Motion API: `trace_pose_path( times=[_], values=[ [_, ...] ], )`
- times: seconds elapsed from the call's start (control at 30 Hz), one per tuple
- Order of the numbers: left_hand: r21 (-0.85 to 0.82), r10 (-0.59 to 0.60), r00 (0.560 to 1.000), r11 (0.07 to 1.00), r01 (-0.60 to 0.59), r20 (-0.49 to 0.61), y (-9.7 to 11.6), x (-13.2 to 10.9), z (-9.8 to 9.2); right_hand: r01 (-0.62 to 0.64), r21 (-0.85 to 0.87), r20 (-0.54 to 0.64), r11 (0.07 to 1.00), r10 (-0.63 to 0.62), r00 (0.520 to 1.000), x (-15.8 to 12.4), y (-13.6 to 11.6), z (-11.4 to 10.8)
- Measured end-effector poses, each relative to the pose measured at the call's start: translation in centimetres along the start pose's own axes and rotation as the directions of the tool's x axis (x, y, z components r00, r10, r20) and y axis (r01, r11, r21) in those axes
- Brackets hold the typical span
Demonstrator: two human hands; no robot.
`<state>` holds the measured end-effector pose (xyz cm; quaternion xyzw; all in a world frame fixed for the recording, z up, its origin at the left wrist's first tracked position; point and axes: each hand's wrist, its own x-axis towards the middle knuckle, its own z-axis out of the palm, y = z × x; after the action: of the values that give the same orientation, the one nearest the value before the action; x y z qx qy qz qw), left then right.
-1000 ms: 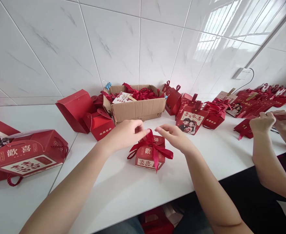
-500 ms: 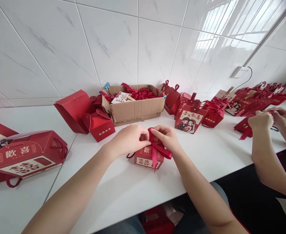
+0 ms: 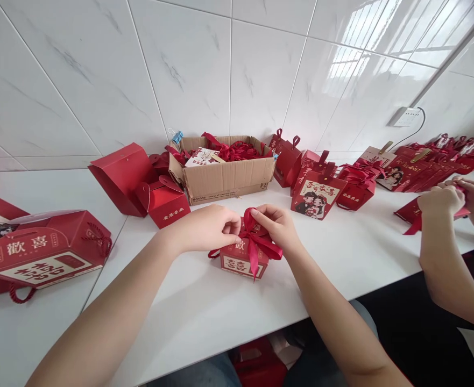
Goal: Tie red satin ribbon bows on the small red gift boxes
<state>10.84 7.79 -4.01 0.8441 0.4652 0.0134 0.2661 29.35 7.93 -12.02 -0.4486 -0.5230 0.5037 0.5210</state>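
Note:
A small red gift box [image 3: 237,264] with white and gold Chinese characters stands on the white table in front of me. A shiny red ribbon [image 3: 253,248] is tied in a bow over its top, with tails hanging down the front. My right hand [image 3: 276,224] pinches the ribbon's upright loop between thumb and fingers at the box's right side. On the left, my left hand [image 3: 217,228] is closed, its thumb and fingertips together on the ribbon beside the knot. A dark red cord handle [image 3: 213,252] sticks out at the box's left side.
Behind stands a cardboard box [image 3: 228,180] of red ribbons and cards. Red boxes [image 3: 167,203] and a larger gift box [image 3: 47,252] lie left. Finished-looking boxes [image 3: 317,196] line the right. Another person's hands [image 3: 442,201] work at far right.
The ribbon loop now stands up open between my hands, where fingers covered more of it before. My left fingers have shifted slightly left. The view has tilted a little.

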Motion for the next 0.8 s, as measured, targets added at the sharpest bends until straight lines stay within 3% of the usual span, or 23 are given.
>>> trace_pose_path(
  times=[0.3, 0.43, 0.53, 0.7, 0.8],
  values=[
    [0.112, -0.104, 0.980, 0.990, 0.085, 0.169, -1.4, -1.9, -2.7, -0.032, 0.104, -0.012, 0.994, 0.033, 0.999, 0.3, 0.4, 0.0],
    [0.138, -0.161, 0.987, 0.978, 0.158, 0.013, -1.7, -2.8, -3.2, 0.046, 0.195, -0.014, 0.980, -0.045, 0.999, 1.0, 0.7, -1.0],
    [0.119, -0.128, 0.990, 0.984, 0.133, -0.051, -1.6, -2.1, -2.6, 0.072, 0.206, -0.014, 0.976, -0.071, 0.997, 1.3, 0.6, -2.0],
    [0.071, -0.028, 0.997, 0.997, 0.023, 0.075, -1.4, 0.2, -0.7, -0.115, 0.269, 0.129, 0.956, 0.083, 0.988, 1.4, 0.4, -1.8],
    [0.037, -0.027, 0.993, 0.999, 0.023, 0.116, -0.9, 1.0, 0.4, -0.136, 0.378, 0.007, 0.916, 0.144, 0.990, 1.7, 0.5, -1.5]
  ],
)
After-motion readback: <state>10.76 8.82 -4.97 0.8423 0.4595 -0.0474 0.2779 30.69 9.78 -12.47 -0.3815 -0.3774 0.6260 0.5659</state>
